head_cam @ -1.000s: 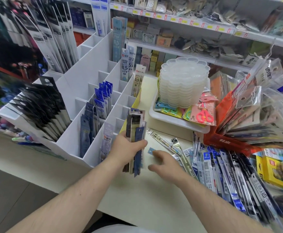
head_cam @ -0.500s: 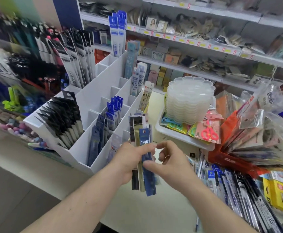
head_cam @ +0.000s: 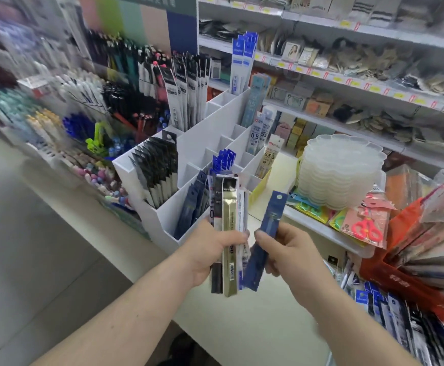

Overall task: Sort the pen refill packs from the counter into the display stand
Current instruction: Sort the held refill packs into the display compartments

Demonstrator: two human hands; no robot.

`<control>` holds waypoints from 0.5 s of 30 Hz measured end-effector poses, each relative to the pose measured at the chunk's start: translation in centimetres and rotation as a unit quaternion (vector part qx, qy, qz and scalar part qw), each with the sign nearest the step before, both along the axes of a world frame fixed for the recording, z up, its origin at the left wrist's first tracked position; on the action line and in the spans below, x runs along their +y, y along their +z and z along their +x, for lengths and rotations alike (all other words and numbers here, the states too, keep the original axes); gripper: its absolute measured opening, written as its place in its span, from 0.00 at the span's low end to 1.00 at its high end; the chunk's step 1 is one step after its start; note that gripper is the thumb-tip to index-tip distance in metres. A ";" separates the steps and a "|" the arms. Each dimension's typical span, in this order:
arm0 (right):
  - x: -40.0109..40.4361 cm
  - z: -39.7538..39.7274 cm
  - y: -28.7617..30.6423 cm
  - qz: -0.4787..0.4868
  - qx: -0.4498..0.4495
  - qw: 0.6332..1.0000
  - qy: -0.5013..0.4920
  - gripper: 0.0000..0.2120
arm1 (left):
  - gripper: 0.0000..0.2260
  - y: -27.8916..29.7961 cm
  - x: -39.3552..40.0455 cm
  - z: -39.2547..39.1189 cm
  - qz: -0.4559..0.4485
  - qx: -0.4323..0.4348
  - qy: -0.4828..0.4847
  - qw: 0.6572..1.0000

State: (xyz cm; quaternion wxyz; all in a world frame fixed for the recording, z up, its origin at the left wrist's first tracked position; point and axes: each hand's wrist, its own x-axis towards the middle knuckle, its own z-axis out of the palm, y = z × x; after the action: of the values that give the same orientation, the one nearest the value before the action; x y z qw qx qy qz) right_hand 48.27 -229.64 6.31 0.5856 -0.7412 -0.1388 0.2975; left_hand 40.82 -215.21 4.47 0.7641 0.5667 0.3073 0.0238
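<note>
Nearest the viewer, the left hand (head_cam: 210,249) grips a bundle (head_cam: 229,233) of refill packs upright, while the right hand (head_cam: 289,252) pinches one blue pack (head_cam: 265,241), tilted, long axis near vertical. Just beyond the left hand, the nearer one, the stand (head_cam: 202,146) holds matching blue packs (head_cam: 193,204).

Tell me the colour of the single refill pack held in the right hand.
Dark blue refill pack, pinched in the right hand; head view.
</note>
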 end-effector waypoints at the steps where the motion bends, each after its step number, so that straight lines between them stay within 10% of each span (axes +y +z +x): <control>1: 0.2 0.3 0.0 0.015 0.014 1.000 -0.018 0.09 | 0.18 -0.1 0.2 -0.5 0.011 0.002 0.022 1.000; 15: 8.0 0.5 -0.6 0.081 -0.184 0.979 -0.016 0.08 | 0.13 0.1 1.1 -7.9 0.112 0.028 0.209 0.971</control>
State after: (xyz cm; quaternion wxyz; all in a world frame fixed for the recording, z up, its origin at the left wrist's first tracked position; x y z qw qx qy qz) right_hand 48.73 -221.63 5.67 0.6128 -0.7356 -0.2556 0.1342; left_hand 32.94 -214.10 4.56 0.6650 0.5723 0.4353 0.2019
